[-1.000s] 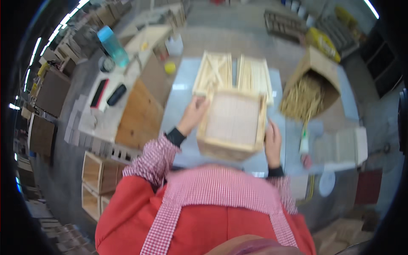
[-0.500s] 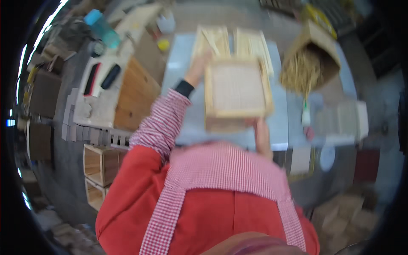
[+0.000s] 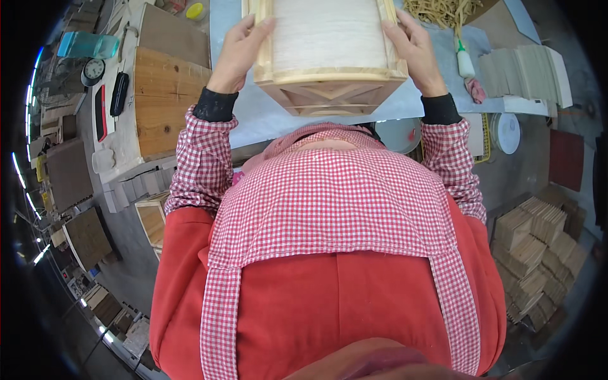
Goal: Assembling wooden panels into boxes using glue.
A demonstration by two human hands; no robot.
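grey floor | blue table | bench, left | lit strip lights

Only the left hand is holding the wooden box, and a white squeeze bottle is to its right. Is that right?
No: the head view shows the left hand and the right hand both holding the wooden box. The white squeeze bottle is to its right.

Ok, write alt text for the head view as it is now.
A person in a checked apron holds a wooden box by opposite sides, left grip and right grip, at a pale blue table. A cluttered bench stands left; a white bottle is to the right.
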